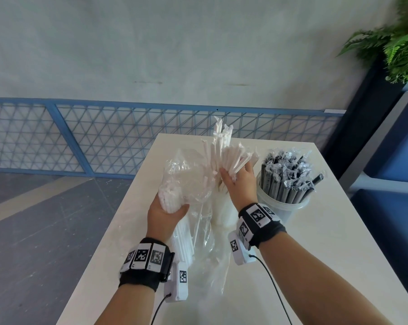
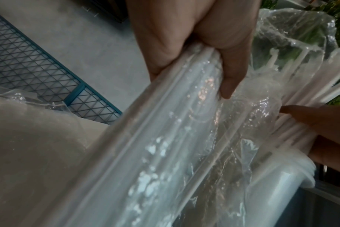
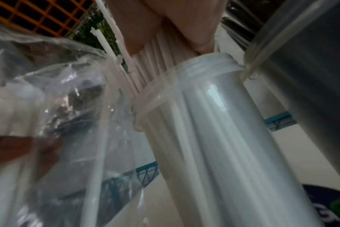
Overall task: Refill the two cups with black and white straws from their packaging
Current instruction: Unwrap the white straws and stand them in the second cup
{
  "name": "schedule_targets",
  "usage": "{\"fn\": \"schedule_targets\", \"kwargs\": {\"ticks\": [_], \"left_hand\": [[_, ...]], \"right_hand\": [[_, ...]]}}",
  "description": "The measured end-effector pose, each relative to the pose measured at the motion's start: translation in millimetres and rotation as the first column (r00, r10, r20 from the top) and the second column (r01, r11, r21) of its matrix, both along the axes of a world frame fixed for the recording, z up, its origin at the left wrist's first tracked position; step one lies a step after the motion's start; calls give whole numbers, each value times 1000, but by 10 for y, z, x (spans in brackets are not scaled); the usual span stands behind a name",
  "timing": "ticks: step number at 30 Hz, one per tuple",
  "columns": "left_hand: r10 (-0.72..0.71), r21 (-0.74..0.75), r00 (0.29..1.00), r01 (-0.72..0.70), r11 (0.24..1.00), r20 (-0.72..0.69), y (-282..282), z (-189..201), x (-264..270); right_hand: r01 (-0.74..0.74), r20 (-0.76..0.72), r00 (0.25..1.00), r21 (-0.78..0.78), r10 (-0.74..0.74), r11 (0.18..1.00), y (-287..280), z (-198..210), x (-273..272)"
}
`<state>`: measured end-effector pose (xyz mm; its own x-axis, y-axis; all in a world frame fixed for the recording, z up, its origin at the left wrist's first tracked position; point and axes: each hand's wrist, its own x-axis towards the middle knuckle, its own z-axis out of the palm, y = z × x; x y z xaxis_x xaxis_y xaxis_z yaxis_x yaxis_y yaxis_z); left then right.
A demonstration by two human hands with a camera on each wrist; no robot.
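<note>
The left hand (image 1: 164,215) clamped the clear bag (image 1: 186,181) of white straws (image 1: 224,146) upright above the worktop (image 1: 304,242), apparently steadying it, while the right hand (image 1: 239,181) gripped a bundle over the white cup (image 3: 204,122), beside the black-straw cup (image 1: 282,202).

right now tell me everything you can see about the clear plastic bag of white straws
The bag is thin, clear, crinkled plastic, open at its far end and still holding a bundle of white straws. It is lifted and tilted over the table, with loose film trailing down to the tabletop. The left hand grips it round the middle, squeezing the straws inside. Its open end lies beside the white straws that the right hand holds at the cup.
</note>
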<state>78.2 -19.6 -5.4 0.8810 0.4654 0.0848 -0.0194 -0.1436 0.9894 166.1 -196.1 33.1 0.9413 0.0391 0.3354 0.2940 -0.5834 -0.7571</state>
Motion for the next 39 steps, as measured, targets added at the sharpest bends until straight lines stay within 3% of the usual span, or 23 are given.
{"fn": "schedule_targets", "kwargs": {"ticks": [7,11,17,27,30,34,38,39], "left_hand": [[-15,-32,1000,16,999,3,-8,24,-23],[-14,-27,1000,14,1000,7,-6,20,-32],[-17,-18,1000,17,1000,12,10,18,-44],[-5,-5,1000,5,1000,1,19,-21,-38],[-8,-7,1000,8,1000,-15,23,-29,-29],[-14,-27,1000,13,1000,-21,23,-26,-32],[-34,-22,999,34,999,-1,19,-12,-47],[-45,-22,999,45,999,-1,18,-1,-57]], "right_hand": [[24,60,998,39,-26,999,-8,394,142],[70,1,998,35,-70,997,-47,415,152],[39,163,985,153,-64,987,-70,350,31],[-187,167,968,-16,187,982,-129,17,-150],[-108,186,974,-114,128,988,-107,55,-95],[-45,215,974,-122,71,992,-114,316,36],[-60,117,990,-163,79,985,-127,481,75],[-21,160,986,-162,47,987,-120,496,24]]}}
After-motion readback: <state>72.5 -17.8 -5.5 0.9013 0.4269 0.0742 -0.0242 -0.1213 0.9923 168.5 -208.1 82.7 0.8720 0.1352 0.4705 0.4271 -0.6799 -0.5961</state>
